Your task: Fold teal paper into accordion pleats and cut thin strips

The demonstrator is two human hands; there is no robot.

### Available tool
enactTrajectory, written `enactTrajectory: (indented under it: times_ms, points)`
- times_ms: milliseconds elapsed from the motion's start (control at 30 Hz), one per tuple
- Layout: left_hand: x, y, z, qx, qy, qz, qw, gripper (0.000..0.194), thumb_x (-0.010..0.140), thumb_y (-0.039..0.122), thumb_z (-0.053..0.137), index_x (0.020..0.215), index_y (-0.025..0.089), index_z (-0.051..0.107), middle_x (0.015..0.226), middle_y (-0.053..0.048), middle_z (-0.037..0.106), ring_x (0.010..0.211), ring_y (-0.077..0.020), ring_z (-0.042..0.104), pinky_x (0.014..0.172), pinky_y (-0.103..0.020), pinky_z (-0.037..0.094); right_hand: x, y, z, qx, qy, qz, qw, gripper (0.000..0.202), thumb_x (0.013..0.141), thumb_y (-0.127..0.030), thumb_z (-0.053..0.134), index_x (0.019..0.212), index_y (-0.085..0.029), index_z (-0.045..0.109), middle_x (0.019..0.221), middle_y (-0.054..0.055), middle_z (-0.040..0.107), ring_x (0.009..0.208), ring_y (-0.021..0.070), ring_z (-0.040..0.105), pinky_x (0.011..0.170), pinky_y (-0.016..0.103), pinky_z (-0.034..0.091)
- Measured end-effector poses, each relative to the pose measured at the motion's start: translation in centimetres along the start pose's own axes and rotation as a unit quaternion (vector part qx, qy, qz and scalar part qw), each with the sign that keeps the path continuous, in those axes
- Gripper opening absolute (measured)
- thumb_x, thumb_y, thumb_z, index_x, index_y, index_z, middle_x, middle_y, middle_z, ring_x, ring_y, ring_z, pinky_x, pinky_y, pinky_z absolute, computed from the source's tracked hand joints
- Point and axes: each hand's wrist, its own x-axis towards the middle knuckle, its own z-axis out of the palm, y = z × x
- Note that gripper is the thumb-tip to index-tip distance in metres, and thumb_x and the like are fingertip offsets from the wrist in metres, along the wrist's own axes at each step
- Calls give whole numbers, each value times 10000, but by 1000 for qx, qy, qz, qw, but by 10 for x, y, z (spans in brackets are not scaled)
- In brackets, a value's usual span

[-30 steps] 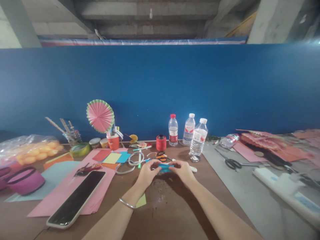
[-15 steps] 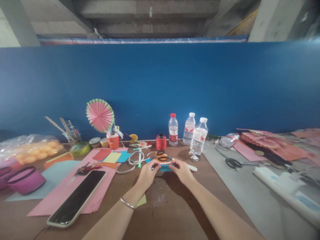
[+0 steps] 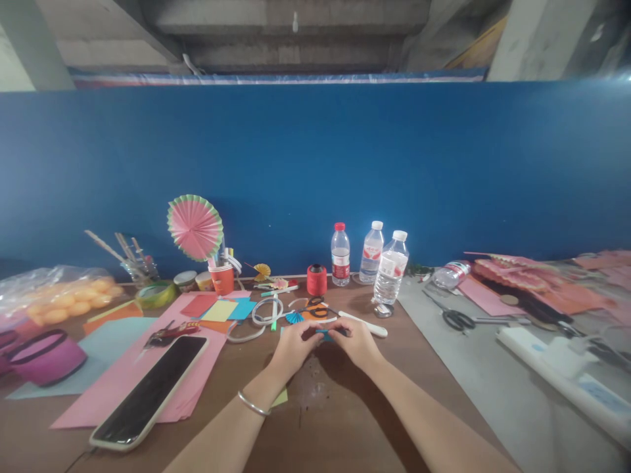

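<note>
A small piece of blue paper (image 3: 325, 335) is pinched between my two hands over the middle of the brown table. My left hand (image 3: 297, 345) has it by the left end, thumb against fingers, and a silver bangle circles that wrist. At the other end my right hand (image 3: 358, 339) pinches it the same way. Most of the paper is hidden behind the fingers. Just beyond my left hand lies a blue folded paper fan (image 3: 294, 316). Black-handled scissors (image 3: 318, 307) rest behind my hands on orange paper, and a white-handled tool (image 3: 363, 324) lies past my right hand.
A red thread spool (image 3: 316, 280) and several water bottles (image 3: 340, 255) stand at the back. On the left, a phone (image 3: 150, 393) lies on pink paper (image 3: 207, 368), near coloured squares (image 3: 219, 311). A power strip (image 3: 562, 374) and more scissors (image 3: 458, 320) are on the right.
My hands have come closer together, and less of the blue paper shows between them. The blue paper fan behind my left hand is now in plainer view.
</note>
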Motion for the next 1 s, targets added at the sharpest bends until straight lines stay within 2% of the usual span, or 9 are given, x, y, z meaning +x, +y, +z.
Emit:
enactTrajectory:
  times_ms: [267,467,833,1000]
  points:
    - [-1,0,5,11,4,-1,1000,175,719,328,543,754,175,618,748,4,633,703,-131,554,663,-207,404,0,-4,1,-23,2,-30,999,54,695,-155,523,658,-140,559,657,-10,567,635,108,496,605,195,353]
    - [-1,-3,5,-3,13,-12,1000,210,731,361,524,768,173,611,722,1,626,662,-123,544,623,-201,404,-2,-6,1,6,-1,-43,999,68,720,-191,528,726,-152,584,741,-2,583,721,115,510,687,204,363]
    - [-2,4,4,-3,8,0,1000,167,724,297,518,757,165,614,755,-14,631,705,-133,557,676,-218,425,-1,-7,2,-10,7,-10,1000,79,685,-160,492,617,-133,524,609,-19,514,587,89,443,535,173,313]
    - [-2,2,4,-1,16,-8,1000,178,726,310,516,742,160,611,732,-11,628,691,-132,554,660,-213,424,-2,-10,0,-8,18,-23,1000,85,690,-184,506,650,-143,568,669,8,562,663,123,490,634,213,362]
